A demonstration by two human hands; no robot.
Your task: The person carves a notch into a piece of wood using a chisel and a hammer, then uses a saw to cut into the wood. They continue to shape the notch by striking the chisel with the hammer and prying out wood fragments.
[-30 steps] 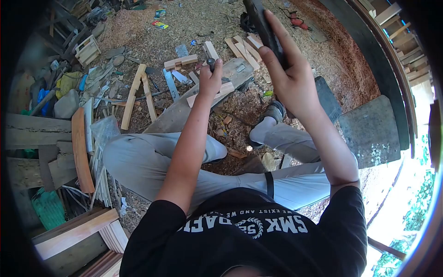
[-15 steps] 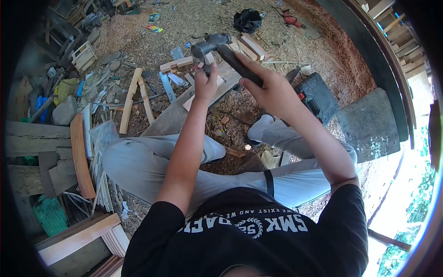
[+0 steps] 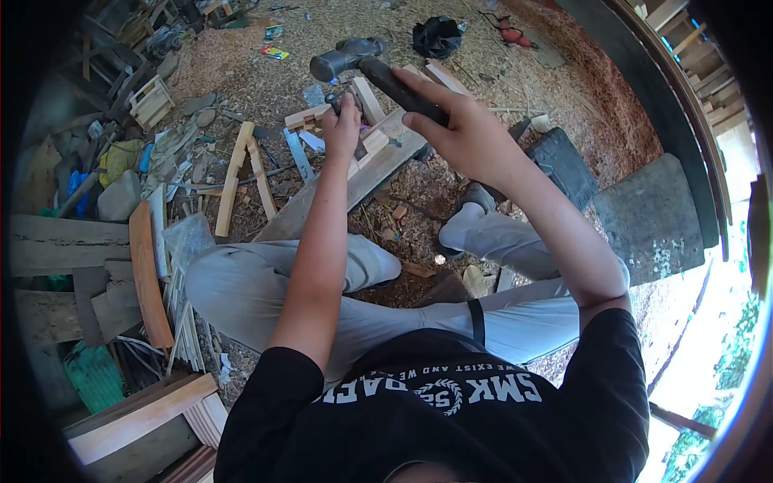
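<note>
My right hand [image 3: 467,133] is wrapped round the dark handle of a hammer [image 3: 348,59]. The metal head is raised above and a little beyond my left hand [image 3: 344,129]. That left hand is closed round an upright chisel [image 3: 332,101], whose dark top end pokes out beside the thumb; most of it is hidden by the fingers. Under it, a pale block of wood [image 3: 372,146] lies on a long grey plank [image 3: 322,193]. The hammer head and the chisel are apart.
Loose pale wooden pieces [image 3: 233,177] and a blue-grey strip [image 3: 299,155] lie left of the plank. A dark tool case [image 3: 561,169] is at the right. Farther off are a black plastic bag [image 3: 436,38] and a red power tool [image 3: 513,34]. Sawdust covers the ground.
The hammer has risen away from my left hand, up and to the left. My left hand has shifted slightly left with the chisel, uncovering more of the block.
</note>
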